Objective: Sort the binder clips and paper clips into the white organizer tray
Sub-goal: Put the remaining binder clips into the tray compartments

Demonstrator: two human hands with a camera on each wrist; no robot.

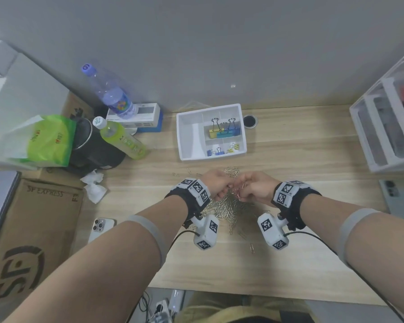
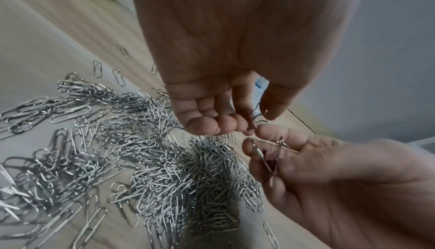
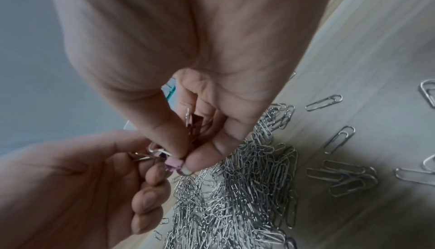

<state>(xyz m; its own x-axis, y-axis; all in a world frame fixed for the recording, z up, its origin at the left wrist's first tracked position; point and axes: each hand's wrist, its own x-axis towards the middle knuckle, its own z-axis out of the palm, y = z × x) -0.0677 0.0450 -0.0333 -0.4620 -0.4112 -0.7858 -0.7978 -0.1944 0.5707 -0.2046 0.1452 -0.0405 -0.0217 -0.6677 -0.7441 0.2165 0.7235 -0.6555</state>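
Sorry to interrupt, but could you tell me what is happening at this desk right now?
A person is sorting clips over a heap of silver paper clips on the wooden desk. The right hand pinches a small pink binder clip, and the left hand picks at a paper clip that seems tangled with it. The white organizer tray behind the heap already holds large and small binder clips in separate compartments; no paper clips show in it.

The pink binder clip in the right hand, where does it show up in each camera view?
Head: pink binder clip at centre, pinched in the right hand, just above the paper clip pile.
Left wrist: lower right, its dark body between the right hand's fingers.
Right wrist: centre, pink under the thumb tip.
Shared landmark: the paper clip pile.
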